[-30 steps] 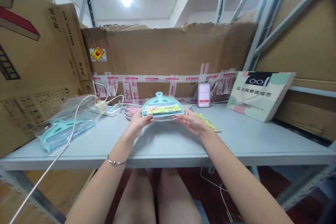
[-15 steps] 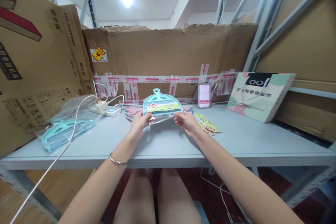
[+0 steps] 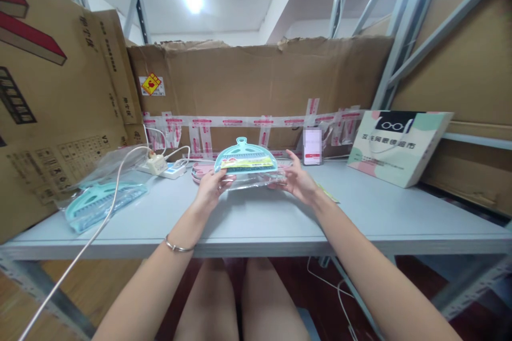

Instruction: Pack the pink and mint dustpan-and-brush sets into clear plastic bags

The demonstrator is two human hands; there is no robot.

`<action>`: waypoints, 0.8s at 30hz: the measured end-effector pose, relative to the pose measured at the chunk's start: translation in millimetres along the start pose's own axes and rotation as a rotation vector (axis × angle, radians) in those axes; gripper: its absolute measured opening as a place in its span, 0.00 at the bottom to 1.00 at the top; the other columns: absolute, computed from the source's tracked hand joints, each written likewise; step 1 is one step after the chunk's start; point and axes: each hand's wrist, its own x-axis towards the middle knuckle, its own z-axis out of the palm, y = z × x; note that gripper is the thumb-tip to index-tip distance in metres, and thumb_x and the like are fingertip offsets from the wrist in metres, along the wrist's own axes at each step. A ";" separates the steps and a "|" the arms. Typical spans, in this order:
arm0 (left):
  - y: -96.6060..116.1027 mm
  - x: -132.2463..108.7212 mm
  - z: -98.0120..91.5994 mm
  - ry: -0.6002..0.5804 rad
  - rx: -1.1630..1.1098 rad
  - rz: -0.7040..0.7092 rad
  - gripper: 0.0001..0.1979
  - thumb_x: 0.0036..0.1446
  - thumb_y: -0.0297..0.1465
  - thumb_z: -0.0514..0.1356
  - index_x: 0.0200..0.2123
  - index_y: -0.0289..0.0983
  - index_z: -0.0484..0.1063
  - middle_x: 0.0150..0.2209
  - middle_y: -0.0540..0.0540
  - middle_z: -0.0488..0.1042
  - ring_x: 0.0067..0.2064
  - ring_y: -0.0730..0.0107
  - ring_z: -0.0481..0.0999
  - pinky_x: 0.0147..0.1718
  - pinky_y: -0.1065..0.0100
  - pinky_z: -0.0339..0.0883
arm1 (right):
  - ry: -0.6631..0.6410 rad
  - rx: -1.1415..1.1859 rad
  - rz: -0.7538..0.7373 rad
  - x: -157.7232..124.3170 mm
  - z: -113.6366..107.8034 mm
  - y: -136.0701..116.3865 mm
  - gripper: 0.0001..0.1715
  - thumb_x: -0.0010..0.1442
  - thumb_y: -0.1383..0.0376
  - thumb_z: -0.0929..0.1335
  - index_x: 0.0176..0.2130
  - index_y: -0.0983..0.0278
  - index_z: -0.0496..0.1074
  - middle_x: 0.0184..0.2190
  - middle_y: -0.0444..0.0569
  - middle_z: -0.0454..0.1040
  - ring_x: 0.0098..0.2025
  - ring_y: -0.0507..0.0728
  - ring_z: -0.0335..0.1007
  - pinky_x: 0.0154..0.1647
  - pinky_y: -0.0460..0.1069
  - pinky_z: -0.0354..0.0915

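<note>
A light-blue dustpan with a small brush [image 3: 244,152] is held up above the table, a yellow-green label card [image 3: 248,162] across its front. Clear plastic wrapping [image 3: 252,180] hangs loose below its lower edge. My left hand [image 3: 210,187] is closed on the lower left corner, thumb in front. My right hand [image 3: 298,181] is at the right end of the wrapping, its fingers apart and the index finger raised. Some of its fingertips meet the plastic; whether they grip it is unclear. Behind my left hand lie pink dustpans [image 3: 200,170], partly hidden.
Another wrapped blue dustpan [image 3: 106,200] lies at left, crossed by a white cable [image 3: 114,192]. A power strip [image 3: 174,169], a phone [image 3: 312,146] and a white box [image 3: 396,146] stand toward the back. Label cards [image 3: 331,196] show behind my right forearm. Cardboard [image 3: 256,80] walls the rear.
My right hand has come off the dustpan's right corner and shifted right, its fingers spreading. The loose plastic now reaches further right. My left hand keeps its hold.
</note>
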 end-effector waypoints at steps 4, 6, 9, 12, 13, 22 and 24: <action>0.3 -3.3 2.4 -0.033 0.036 -0.026 0.02 0.55 0.22 0.58 0.32 0.30 0.71 0.23 0.43 0.76 0.25 0.74 0.77 0.24 0.78 0.69 | -0.146 -0.332 -0.261 -2.0 -6.6 5.1 0.51 0.44 0.66 0.74 0.61 0.45 0.52 0.52 0.47 0.71 0.48 0.58 0.70 0.49 0.57 0.67; 0.0 -4.2 3.3 -0.069 0.065 -0.043 0.03 0.56 0.22 0.57 0.32 0.29 0.71 0.23 0.43 0.77 0.25 0.74 0.76 0.24 0.78 0.69 | -0.096 -0.482 -0.407 -0.5 -4.9 10.4 0.35 0.44 0.62 0.74 0.52 0.50 0.68 0.52 0.47 0.70 0.53 0.60 0.65 0.54 0.57 0.62; -0.9 -5.0 3.8 -0.104 0.097 -0.019 0.03 0.55 0.23 0.59 0.33 0.29 0.72 0.25 0.42 0.77 0.27 0.73 0.77 0.27 0.76 0.70 | 0.016 -0.568 -0.461 2.7 -1.3 16.0 0.17 0.44 0.57 0.74 0.37 0.57 0.76 0.44 0.48 0.74 0.49 0.61 0.67 0.50 0.58 0.64; -1.4 -8.7 3.5 -0.160 0.112 0.075 0.20 0.50 0.27 0.65 0.47 0.31 0.69 0.38 0.40 0.78 0.36 0.68 0.78 0.37 0.70 0.73 | 0.085 -0.521 -0.407 4.8 -0.6 18.1 0.16 0.45 0.52 0.73 0.31 0.60 0.75 0.37 0.48 0.75 0.40 0.58 0.69 0.40 0.54 0.67; -1.4 -10.9 3.0 -0.196 0.118 0.109 0.30 0.48 0.29 0.67 0.54 0.34 0.63 0.45 0.39 0.75 0.40 0.66 0.78 0.41 0.66 0.73 | 0.107 -0.499 -0.389 5.5 -1.3 18.7 0.17 0.45 0.51 0.72 0.30 0.61 0.75 0.35 0.48 0.75 0.38 0.57 0.69 0.38 0.53 0.67; -6.8 -11.0 -0.4 -0.462 0.583 0.458 0.31 0.37 0.33 0.71 0.48 0.42 0.71 0.57 0.41 0.66 0.56 0.54 0.66 0.49 0.58 0.67 | 0.303 -0.312 -0.375 14.1 -9.9 29.3 0.20 0.43 0.51 0.73 0.26 0.64 0.72 0.25 0.43 0.72 0.28 0.52 0.66 0.33 0.49 0.64; -8.7 -4.6 0.1 -0.344 0.559 0.466 0.18 0.45 0.39 0.66 0.40 0.37 0.76 0.46 0.41 0.74 0.50 0.58 0.71 0.45 0.60 0.69 | 0.288 -0.318 -0.373 12.4 -6.3 28.0 0.19 0.42 0.52 0.74 0.27 0.64 0.74 0.27 0.45 0.74 0.30 0.53 0.68 0.35 0.50 0.65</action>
